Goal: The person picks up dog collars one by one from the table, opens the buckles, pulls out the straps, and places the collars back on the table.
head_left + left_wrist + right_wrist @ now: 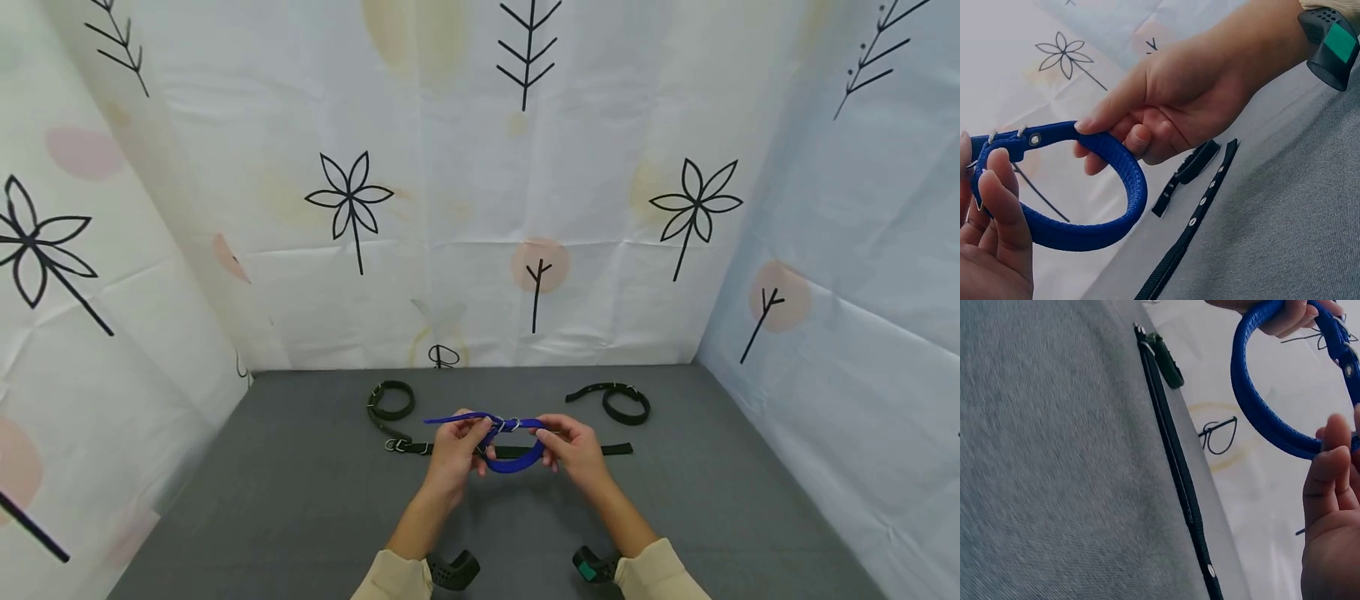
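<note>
A blue collar (pixel 513 465), buckled into a loop, is held up above the table between both hands. My left hand (pixel 454 454) grips it at the buckle side, and the strap's loose end points out to the left in the head view. My right hand (pixel 573 450) pinches the loop's right side between thumb and fingers. In the left wrist view the metal buckle and a metal eyelet (pixel 1035 139) show on the blue band. Behind the loop a dark strap (pixel 618 449) with metal rings at its left end lies flat on the table.
A coiled dark green collar (pixel 392 400) lies at the back left of the grey table (pixel 300 500). Another coiled dark collar (pixel 626 404) lies at the back right. Patterned white fabric walls (pixel 450 208) stand at the back and both sides.
</note>
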A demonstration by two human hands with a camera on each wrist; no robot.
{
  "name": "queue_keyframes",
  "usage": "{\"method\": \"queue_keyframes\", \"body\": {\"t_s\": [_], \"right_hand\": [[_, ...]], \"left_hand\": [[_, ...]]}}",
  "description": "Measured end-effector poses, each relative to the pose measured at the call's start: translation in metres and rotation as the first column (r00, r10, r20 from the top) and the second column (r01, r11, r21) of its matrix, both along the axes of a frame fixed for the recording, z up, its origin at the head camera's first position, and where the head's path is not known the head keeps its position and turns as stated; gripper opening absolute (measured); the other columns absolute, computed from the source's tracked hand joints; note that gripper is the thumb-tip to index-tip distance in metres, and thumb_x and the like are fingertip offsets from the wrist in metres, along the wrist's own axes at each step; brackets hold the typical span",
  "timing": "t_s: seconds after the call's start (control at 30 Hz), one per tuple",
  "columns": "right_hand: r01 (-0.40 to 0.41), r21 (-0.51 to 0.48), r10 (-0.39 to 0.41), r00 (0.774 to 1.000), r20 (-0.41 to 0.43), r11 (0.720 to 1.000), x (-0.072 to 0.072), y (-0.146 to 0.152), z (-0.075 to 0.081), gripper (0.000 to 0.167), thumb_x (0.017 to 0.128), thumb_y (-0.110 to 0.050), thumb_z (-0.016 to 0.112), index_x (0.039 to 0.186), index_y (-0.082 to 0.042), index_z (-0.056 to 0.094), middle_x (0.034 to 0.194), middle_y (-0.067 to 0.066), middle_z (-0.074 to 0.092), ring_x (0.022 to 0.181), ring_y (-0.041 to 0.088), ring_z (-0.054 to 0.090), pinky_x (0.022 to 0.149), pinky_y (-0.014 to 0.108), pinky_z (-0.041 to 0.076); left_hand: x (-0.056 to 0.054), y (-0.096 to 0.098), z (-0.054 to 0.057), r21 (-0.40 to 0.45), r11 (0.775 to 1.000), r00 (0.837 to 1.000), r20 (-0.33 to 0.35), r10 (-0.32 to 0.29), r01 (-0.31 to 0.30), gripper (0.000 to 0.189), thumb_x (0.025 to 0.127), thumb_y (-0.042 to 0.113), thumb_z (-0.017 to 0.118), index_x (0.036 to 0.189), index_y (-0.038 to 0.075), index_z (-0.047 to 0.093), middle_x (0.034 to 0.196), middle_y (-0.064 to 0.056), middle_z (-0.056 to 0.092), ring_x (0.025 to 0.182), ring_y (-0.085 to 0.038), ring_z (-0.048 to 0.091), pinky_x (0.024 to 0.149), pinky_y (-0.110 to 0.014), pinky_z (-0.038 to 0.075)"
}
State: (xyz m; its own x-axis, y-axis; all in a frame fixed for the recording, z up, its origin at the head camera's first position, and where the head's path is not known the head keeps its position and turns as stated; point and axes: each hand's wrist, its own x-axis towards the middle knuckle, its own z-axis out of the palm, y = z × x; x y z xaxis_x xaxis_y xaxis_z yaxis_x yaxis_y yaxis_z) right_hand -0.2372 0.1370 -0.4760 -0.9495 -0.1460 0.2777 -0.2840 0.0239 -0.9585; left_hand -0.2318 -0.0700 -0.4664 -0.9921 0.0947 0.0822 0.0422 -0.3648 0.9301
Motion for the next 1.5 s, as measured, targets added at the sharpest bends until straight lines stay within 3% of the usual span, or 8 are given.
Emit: {"method": "queue_keyframes", "body": {"t_s": [0.13,0.4,0.53,0.63,0.73,0.83,1.03,1.5], "right_hand": [[0.007,-0.137,0.008,0.994,0.107,0.991,-0.004,0.002,-0.009,0.027,0.096,-0.009,0.062,0.113,0.011,0.06,0.095,0.01,0.07,0.054,0.011,0.055,0.048,0.022,0.047],[0.126,-0.397,-0.014,0.962,0.274,0.909,-0.006,0.004,-0.014,0.033,0.098,-0.007,0.058,0.118,0.018,0.051,0.092,0.012,0.069,0.051,0.011,0.052,0.045,0.02,0.044],[0.138,-0.222,-0.085,0.968,0.236,0.965,-0.006,0.003,-0.012,0.03,0.097,-0.009,0.061,0.116,0.013,0.057,0.097,0.019,0.069,0.049,0.011,0.049,0.045,0.021,0.043],[0.154,0.031,-0.156,0.986,0.065,0.988,-0.006,0.002,-0.007,0.022,0.092,-0.006,0.066,0.111,0.005,0.066,0.095,0.019,0.068,0.046,0.009,0.044,0.043,0.023,0.039],[0.183,0.271,-0.136,0.973,-0.184,0.945,-0.007,0.001,0.002,0.021,0.086,-0.005,0.073,0.107,-0.001,0.072,0.093,0.008,0.069,0.047,0.007,0.04,0.043,0.024,0.036],[0.148,0.426,0.0,0.945,-0.327,0.893,-0.01,-0.001,0.013,0.02,0.085,-0.009,0.076,0.104,-0.006,0.074,0.088,-0.001,0.067,0.05,0.005,0.039,0.044,0.024,0.036],[-0.018,0.516,0.199,0.934,-0.298,0.856,-0.016,-0.002,0.025,0.015,0.087,-0.015,0.074,0.101,-0.008,0.075,0.085,-0.004,0.066,0.055,0.004,0.044,0.049,0.024,0.04],[-0.075,0.459,0.127,0.988,-0.084,0.885,-0.015,0.018,0.017,0.015,0.09,-0.003,0.068,0.103,0.004,0.069,0.075,0.005,0.062,0.049,0.007,0.044,0.045,0.025,0.042]], "left_hand": [[0.001,0.002,0.0,0.008,1.0,1.0,0.006,0.012,-0.012,0.018,0.094,0.015,0.067,0.09,0.003,0.054,0.068,-0.008,0.059,0.051,-0.012,0.057,0.036,-0.02,0.04],[0.002,0.003,0.001,0.055,0.997,0.998,0.046,0.05,-0.053,0.024,0.092,0.018,0.069,0.092,0.001,0.053,0.07,-0.009,0.058,0.05,-0.012,0.057,0.037,-0.02,0.041],[0.001,0.003,0.0,0.051,0.997,0.998,0.052,0.048,-0.05,0.022,0.092,0.016,0.069,0.091,0.001,0.054,0.069,-0.009,0.059,0.049,-0.011,0.058,0.037,-0.02,0.04],[0.0,0.001,0.0,0.017,0.998,0.998,0.029,0.056,-0.056,0.02,0.092,0.013,0.069,0.091,0.0,0.055,0.069,-0.01,0.061,0.049,-0.011,0.059,0.036,-0.02,0.039],[0.001,0.0,0.001,-0.051,0.997,0.999,-0.012,0.052,-0.052,0.019,0.092,0.013,0.069,0.091,-0.001,0.056,0.07,-0.011,0.061,0.049,-0.012,0.059,0.036,-0.02,0.039],[0.001,0.0,0.001,-0.123,0.992,0.999,-0.038,0.019,-0.024,0.019,0.092,0.014,0.069,0.091,-0.001,0.057,0.07,-0.01,0.061,0.049,-0.012,0.058,0.036,-0.02,0.039],[0.002,-0.001,0.002,-0.153,0.988,0.998,-0.062,-0.016,0.007,0.013,0.094,0.01,0.066,0.092,-0.001,0.058,0.071,-0.013,0.061,0.049,-0.014,0.058,0.037,-0.021,0.039],[0.004,-0.008,0.001,-0.125,0.988,0.988,-0.134,0.076,-0.093,0.028,0.089,0.013,0.072,0.088,-0.006,0.052,0.069,-0.022,0.059,0.047,-0.015,0.057,0.034,-0.02,0.037]]}}
